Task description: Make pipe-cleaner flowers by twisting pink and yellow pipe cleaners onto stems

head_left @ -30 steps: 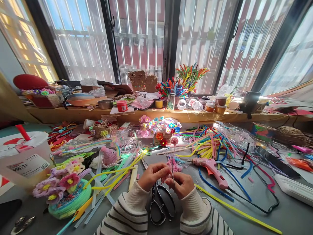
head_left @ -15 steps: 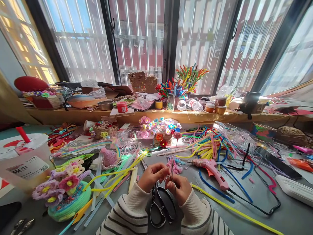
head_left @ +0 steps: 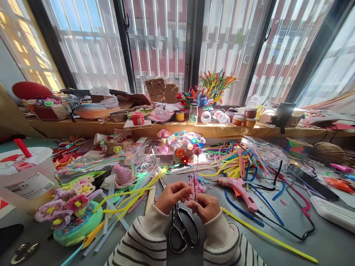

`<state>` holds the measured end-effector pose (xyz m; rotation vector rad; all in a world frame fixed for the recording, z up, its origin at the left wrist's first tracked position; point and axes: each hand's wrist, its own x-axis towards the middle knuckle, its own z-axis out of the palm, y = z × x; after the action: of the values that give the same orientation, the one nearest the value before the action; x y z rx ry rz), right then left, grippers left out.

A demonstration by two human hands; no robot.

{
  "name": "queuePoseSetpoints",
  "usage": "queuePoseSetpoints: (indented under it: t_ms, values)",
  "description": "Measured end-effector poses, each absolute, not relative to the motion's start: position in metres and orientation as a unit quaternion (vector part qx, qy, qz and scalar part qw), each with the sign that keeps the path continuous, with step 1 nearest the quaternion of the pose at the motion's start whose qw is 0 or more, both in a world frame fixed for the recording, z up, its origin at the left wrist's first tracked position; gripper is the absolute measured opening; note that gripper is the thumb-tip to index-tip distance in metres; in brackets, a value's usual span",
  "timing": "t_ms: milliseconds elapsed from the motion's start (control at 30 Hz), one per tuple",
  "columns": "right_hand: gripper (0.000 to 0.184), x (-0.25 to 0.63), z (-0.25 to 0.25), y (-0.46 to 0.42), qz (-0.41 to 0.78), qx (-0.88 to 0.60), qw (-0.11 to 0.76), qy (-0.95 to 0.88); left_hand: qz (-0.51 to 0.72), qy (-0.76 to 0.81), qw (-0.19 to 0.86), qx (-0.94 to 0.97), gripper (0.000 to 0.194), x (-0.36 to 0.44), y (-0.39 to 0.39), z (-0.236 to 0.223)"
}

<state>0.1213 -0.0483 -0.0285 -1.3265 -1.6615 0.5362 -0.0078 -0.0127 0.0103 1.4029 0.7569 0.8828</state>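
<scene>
Both hands meet low in the middle of the view, above black scissors lying on the grey table. My right hand is closed around the lower end of a thin wire stem that rises to a small pink flower head. My left hand pinches the same stem from the left, fingertips pressed together. Striped sleeves cover both wrists.
A pink glue gun lies right of the hands, its black cord looping further right. Loose pipe cleaners pile behind it; a yellow one runs to the near right. A drink cup and a flower-topped green yarn disc sit left.
The stem tilted right half a second ago and now stands nearly upright again. Both hands have kept their hold on it, shifting only slightly.
</scene>
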Motion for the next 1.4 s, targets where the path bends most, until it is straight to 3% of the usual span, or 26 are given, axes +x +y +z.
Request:
queuePoseSetpoints:
  t_ms: [167, 367, 767, 1167, 1400]
  values:
    - [0.052, 0.119, -0.030, -0.048, 0.229, -0.523, 0.455, -0.684, 0.411, 0.333, 0.616, 0.584, 0.025, -0.008, -0.013, 0.012]
    - [0.061, 0.118, -0.024, -0.053, 0.360, -0.442, 0.451, -0.687, 0.386, 0.296, 0.637, 0.597, 0.024, -0.009, -0.014, 0.011]
    - [0.053, 0.121, -0.032, -0.046, 0.321, -0.496, 0.489, -0.641, 0.372, 0.285, 0.668, 0.578, 0.027, -0.007, -0.014, 0.010]
    - [0.063, 0.119, -0.024, -0.049, 0.362, -0.409, 0.520, -0.656, 0.374, 0.257, 0.667, 0.591, 0.021, -0.007, -0.015, 0.010]
    - [0.058, 0.120, -0.018, -0.052, 0.335, -0.405, 0.522, -0.672, 0.339, 0.252, 0.675, 0.604, 0.022, -0.009, -0.015, 0.006]
